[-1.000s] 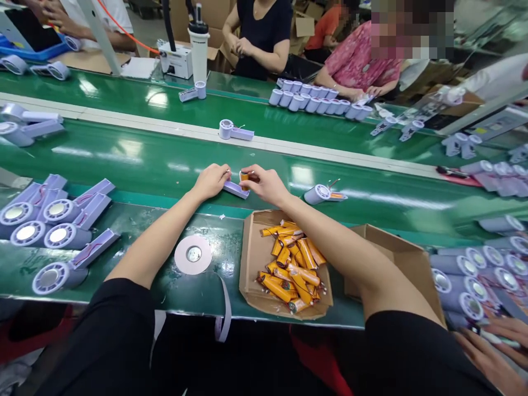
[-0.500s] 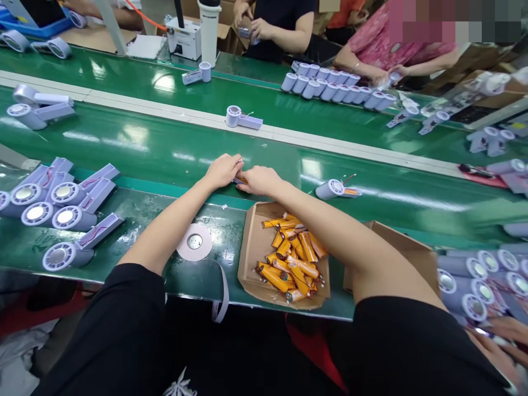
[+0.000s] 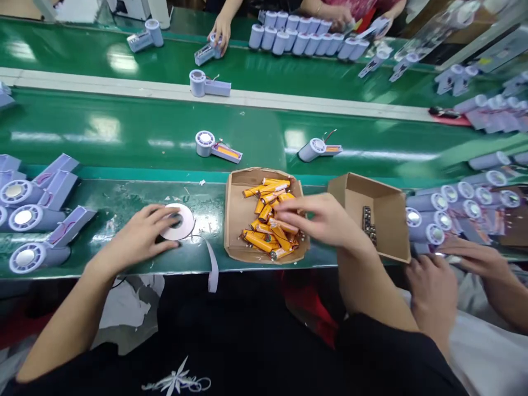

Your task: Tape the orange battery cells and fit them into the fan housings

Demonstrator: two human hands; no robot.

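Observation:
My left hand lies on the near green ledge with its fingers spread over a white roll of tape, fingertips touching it. My right hand hovers open over a shallow cardboard tray filled with several orange batteries; nothing shows in its fingers. On the belt just beyond the tray rests a lavender handheld fan shell with an orange battery seated in its handle. A second such shell lies to its right.
Several lavender fan shells are stacked at my left and more at my right. An open cardboard box stands right of the tray. A neighbour's hands work at the lower right. Other people's hands and cylinders line the far belt.
Both hands have left the fan shell on the belt and pulled back. The left went down to the tape roll, the right to the battery tray. The camera has tilted downward.

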